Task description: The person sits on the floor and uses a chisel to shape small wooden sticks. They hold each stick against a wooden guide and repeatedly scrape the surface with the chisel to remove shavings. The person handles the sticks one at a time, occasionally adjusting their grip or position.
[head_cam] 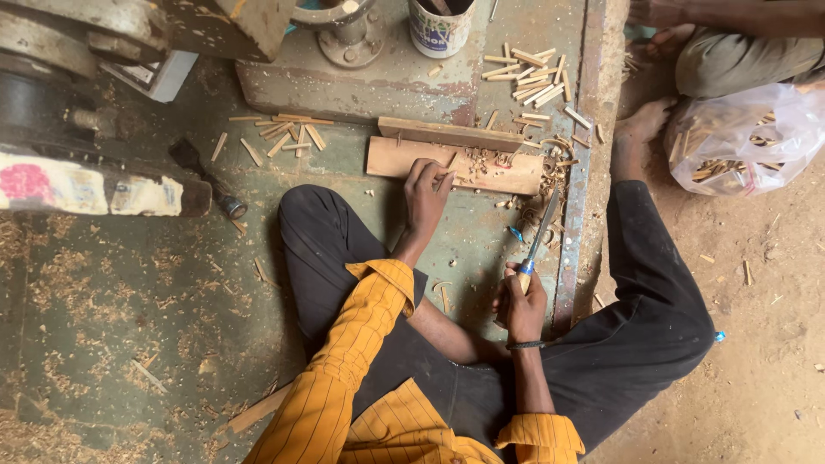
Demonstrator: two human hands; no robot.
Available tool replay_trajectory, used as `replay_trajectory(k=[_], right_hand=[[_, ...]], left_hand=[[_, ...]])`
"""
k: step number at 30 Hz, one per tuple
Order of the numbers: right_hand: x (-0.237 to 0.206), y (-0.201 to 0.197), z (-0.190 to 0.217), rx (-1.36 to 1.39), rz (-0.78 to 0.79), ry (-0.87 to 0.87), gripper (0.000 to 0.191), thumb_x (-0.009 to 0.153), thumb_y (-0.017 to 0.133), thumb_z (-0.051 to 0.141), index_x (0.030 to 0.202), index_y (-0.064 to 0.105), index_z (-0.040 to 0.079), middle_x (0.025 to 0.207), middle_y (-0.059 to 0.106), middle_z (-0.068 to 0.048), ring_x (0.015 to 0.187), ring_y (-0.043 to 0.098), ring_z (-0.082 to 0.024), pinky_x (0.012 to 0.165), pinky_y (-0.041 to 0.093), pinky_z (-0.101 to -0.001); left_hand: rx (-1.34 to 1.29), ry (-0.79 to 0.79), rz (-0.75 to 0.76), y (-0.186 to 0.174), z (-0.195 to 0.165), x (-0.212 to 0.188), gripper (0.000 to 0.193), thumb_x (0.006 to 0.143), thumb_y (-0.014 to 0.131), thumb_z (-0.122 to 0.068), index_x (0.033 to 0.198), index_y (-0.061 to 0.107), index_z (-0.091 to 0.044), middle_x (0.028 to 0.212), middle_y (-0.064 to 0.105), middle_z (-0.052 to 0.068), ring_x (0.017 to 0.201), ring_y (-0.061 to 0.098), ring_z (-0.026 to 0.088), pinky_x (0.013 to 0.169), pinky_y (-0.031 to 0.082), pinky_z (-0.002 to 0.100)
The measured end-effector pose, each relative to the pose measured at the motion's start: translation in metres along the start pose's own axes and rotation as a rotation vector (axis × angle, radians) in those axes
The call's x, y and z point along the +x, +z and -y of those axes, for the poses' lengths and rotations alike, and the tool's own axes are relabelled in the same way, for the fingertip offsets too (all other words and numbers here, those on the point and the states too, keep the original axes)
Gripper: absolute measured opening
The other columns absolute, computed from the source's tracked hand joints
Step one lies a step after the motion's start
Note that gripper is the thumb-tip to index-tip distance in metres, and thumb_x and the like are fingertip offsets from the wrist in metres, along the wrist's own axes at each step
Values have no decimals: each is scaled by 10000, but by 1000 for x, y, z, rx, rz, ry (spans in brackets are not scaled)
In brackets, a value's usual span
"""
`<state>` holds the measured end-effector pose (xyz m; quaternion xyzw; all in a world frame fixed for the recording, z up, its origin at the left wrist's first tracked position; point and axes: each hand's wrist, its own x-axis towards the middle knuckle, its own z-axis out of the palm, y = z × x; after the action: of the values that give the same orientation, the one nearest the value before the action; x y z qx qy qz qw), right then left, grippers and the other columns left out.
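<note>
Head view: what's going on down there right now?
A person sits on the floor at a wooden board. The left hand presses a small wood stick onto the board. The right hand grips a chisel, blade pointing toward the board but not on it. Cut sticks and shavings lie around. Another person's foot and a plastic bag are at the right.

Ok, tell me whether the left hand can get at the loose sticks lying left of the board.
Probably yes. The left hand rests on the board, and the loose sticks lie on open floor just beyond it with nothing between.
</note>
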<state>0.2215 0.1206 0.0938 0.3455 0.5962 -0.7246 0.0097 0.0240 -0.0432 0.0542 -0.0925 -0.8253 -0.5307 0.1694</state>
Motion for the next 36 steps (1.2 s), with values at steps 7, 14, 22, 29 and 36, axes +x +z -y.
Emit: replay_trajectory(k=[7,14,22,29,36], right_hand=[[2,-3,1,-31,-5,17,259,1005,610,219,1183,612,30,680,590,-34,477,554,-114,412,436,-268],[5,-6,-1,5,8,18,254,1015,603,215,1186,612,27,685,585,-30,484,553,-110,414,439,-261],[6,-4,0,-29,-5,27,252,1013,599,215,1180,613,27,687,589,-31,477,554,-112,409,440,-264],[8,-6,-2,-35,9,-15,261,1016,598,210,1188,610,15,689,594,-35,486,560,-111,421,455,-263],[8,-11,-1,-15,-5,1,259,1015,602,208,1185,607,12,692,594,-35,487,556,-109,417,449,-264]], left_hand=[[76,-37,24,7,-1,4,334,818,877,-89,1010,618,0,1008,590,119,811,621,268,697,515,373],[194,30,36,-5,-9,3,604,718,900,-113,1236,592,-80,1219,494,149,1133,541,346,961,461,445],[144,-46,18,12,9,11,555,780,903,-139,1234,592,-67,1201,524,139,1110,574,342,929,489,429],[84,9,61,6,21,6,543,764,874,-132,1234,605,-96,1225,556,127,1123,613,303,941,536,388],[129,52,110,-1,29,16,238,808,840,-41,1009,713,-61,1029,652,87,1010,617,290,868,506,408]])
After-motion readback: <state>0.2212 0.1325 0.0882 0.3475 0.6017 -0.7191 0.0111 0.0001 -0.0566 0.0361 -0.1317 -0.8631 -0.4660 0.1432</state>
